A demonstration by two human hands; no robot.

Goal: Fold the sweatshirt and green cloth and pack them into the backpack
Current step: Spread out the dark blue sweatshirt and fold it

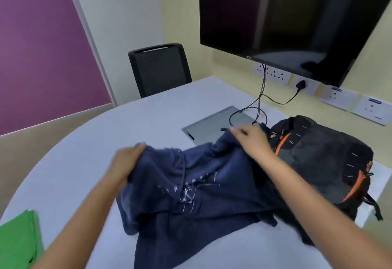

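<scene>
A navy blue sweatshirt with white print lies crumpled on the white table in front of me. My left hand grips its left edge, lifted a little off the table. My right hand holds the far right part of the fabric, close to the backpack. The black backpack with orange trim lies on its side at the right, touching the sweatshirt. A green cloth rests at the table's near left edge, apart from both hands.
A grey cable hatch is set in the table behind the sweatshirt, with black cables running up to wall sockets. A dark screen hangs on the wall. A black chair stands at the far side.
</scene>
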